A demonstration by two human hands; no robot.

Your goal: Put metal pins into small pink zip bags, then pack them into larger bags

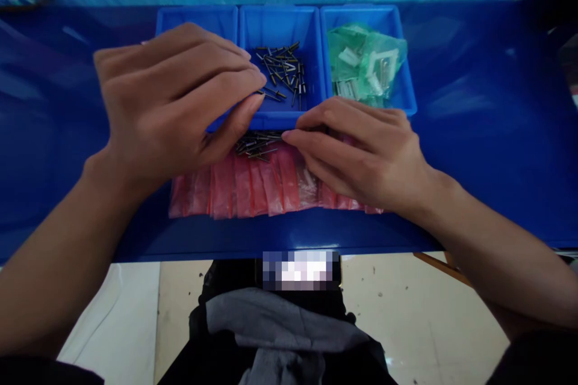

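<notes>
My left hand [176, 96] hovers over the near edge of the middle blue bin [280, 24], fingers held together with the thumb underneath, above a small heap of dark metal pins [257, 144] on the table. My right hand [361, 153] lies palm down on a row of red plastic bags [253, 186], its fingertips touching the right side of the heap. More pins [282, 69] lie inside the middle bin. I cannot see anything held in either hand.
Three blue bins stand in a row at the back; the left bin [198, 15] is mostly hidden by my hand, the right bin [406, 84] holds green bags [365, 63] with small parts. Blue table [474, 132], plastic sheet behind, floor below.
</notes>
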